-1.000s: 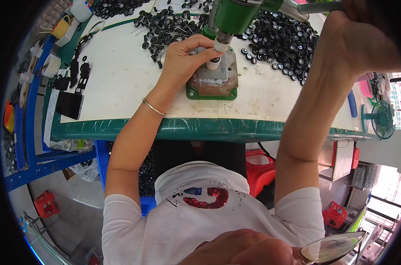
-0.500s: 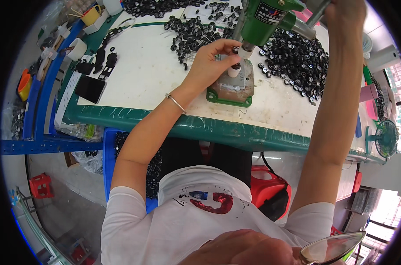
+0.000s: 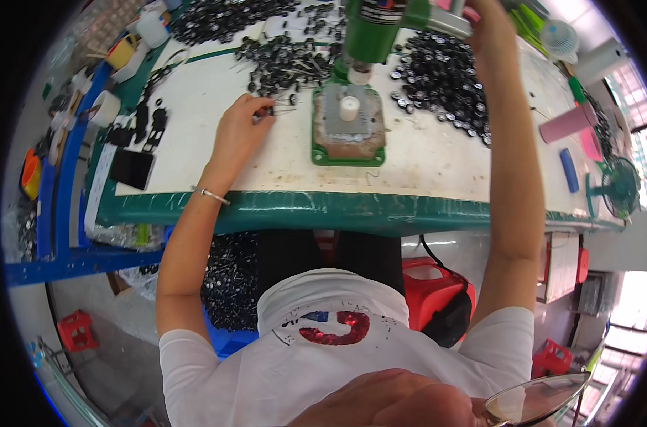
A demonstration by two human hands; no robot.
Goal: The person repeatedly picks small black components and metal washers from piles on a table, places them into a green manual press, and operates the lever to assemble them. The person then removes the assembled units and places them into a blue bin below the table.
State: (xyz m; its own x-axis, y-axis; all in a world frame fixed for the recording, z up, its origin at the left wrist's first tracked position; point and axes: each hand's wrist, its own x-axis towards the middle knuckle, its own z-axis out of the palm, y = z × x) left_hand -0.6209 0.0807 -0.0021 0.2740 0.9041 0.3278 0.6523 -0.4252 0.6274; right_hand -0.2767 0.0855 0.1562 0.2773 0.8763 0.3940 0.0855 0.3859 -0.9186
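My left hand is over the white board, its fingertips pinched on a small black wheel with a thin metal axle pointing right. A heap of black wheels with axles lies just beyond it. To the right stands a green hand press. Its base bears a white post with nothing seated on top, and a pale ram tip hangs behind it. At the upper right, my right hand is closed at the press's metal lever; its fingers are partly hidden.
A big heap of loose black wheels lies right of the press; another pile is at the far left. A black phone and black plastic parts lie leftward. A pink cup and green fan stand right.
My left hand has left the press and moved left toward the axle heap. The black wheel seen at the white post is no longer there. My right hand stays up at the lever.
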